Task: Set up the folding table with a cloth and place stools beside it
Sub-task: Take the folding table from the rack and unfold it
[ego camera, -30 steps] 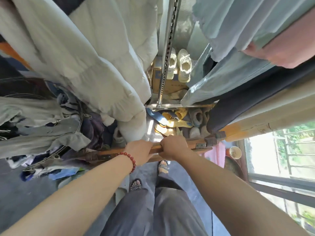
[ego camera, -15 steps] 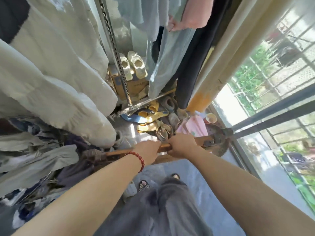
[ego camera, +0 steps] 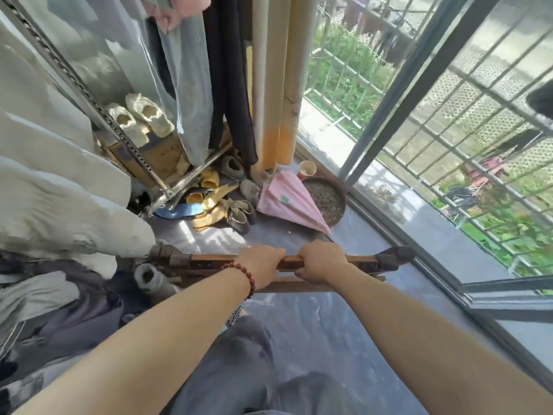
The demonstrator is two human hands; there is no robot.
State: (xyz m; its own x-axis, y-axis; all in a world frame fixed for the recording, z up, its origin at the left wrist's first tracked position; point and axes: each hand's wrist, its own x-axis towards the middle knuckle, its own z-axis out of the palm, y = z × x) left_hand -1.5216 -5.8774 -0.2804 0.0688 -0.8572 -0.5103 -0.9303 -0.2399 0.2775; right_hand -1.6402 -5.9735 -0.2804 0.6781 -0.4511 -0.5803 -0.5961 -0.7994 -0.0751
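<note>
Gripping folded table [ego camera: 359,260] over grey floor [ego camera: 344,339], nr window [ego camera: 389,109].

Over 1 second the view has swung right: the hanging clothes [ego camera: 59,199] that filled the top have slid to the left edge, and the barred window [ego camera: 405,85] now fills the right half. The folded table [ego camera: 359,260], carried edge-on, has drawn back from the shoes [ego camera: 221,202]. Its right end has cleared the round dish [ego camera: 326,196], and the pink umbrella [ego camera: 287,202] now shows whole.
</note>
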